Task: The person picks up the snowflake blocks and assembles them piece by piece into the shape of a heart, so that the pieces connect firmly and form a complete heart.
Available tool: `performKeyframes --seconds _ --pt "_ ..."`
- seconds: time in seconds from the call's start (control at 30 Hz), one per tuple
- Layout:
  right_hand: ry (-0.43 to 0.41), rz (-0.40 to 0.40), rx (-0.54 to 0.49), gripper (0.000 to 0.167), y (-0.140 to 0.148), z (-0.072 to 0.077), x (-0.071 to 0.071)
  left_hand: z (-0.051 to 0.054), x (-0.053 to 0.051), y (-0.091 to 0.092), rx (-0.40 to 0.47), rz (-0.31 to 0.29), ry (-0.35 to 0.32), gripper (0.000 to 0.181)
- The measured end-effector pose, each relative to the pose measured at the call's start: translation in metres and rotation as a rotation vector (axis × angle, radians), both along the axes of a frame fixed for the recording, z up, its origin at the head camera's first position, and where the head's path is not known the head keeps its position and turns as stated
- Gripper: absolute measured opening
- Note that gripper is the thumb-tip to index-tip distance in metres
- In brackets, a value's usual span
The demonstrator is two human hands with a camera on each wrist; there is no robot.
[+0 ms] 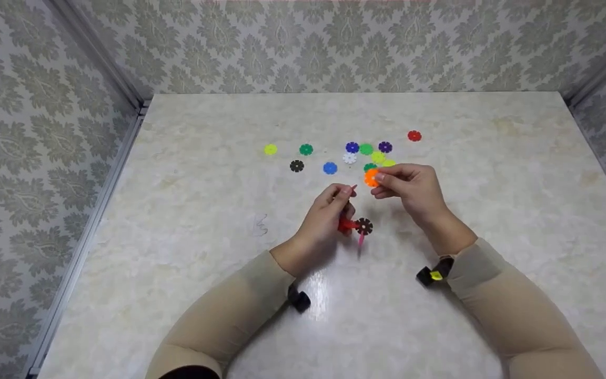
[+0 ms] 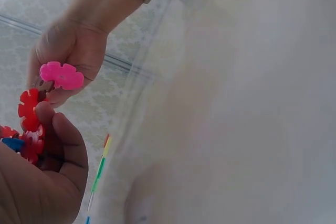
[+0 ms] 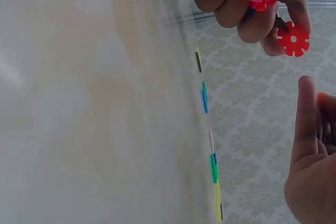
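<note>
My left hand [image 1: 320, 217] grips a joined cluster of notched plastic flower discs. In the head view the cluster shows a red disc [image 1: 346, 225], a dark brown disc [image 1: 364, 227] and a pink disc [image 1: 361, 239] seen edge-on. A blue piece [image 2: 12, 144] also shows in the left wrist view, partly behind the fingers. To the right and slightly farther off, my right hand [image 1: 417, 193] pinches an orange disc [image 1: 370, 178] between thumb and fingers. The orange disc is apart from the cluster. Most of it is hidden in the right wrist view.
Loose discs of several colours lie flat beyond the hands, among them a yellow disc [image 1: 270, 149], a black disc [image 1: 296, 166], a blue disc [image 1: 330, 168] and a red disc [image 1: 414, 136]. Some overlap near the right hand. Patterned walls [image 1: 282, 42] border the pale table [image 1: 187, 173].
</note>
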State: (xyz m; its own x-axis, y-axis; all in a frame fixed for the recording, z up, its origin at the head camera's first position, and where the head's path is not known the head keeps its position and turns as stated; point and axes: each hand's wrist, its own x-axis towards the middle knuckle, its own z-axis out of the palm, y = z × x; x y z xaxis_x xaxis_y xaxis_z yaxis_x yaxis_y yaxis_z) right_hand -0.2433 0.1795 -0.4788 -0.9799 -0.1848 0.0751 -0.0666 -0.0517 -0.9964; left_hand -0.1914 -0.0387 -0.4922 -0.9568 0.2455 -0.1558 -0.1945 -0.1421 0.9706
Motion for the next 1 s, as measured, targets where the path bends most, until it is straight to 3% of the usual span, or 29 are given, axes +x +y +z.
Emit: performKeyframes --seconds 0.17,0.43,0.7,0.87,1.0 --pt "0.000 0.043 0.015 0.020 -0.005 0.003 0.007 0.000 0.000 -0.001 -0.015 -0.053 0.014 0.028" --pt "0.007 0.060 0.030 0.021 -0.007 0.002 0.011 -0.001 0.003 0.001 0.034 -0.056 -0.017 0.027" --pt "0.059 0.118 0.105 0.020 -0.007 0.006 0.012 0.001 0.004 -0.002 -0.080 -0.085 0.036 0.022" --pt "0.087 0.139 0.141 0.020 -0.008 0.008 0.014 0.001 0.005 -0.004 -0.134 -0.143 0.075 0.034" --pt "0.073 0.134 0.126 0.021 -0.010 0.005 0.013 0.000 0.004 -0.003 -0.131 -0.144 0.091 0.038"
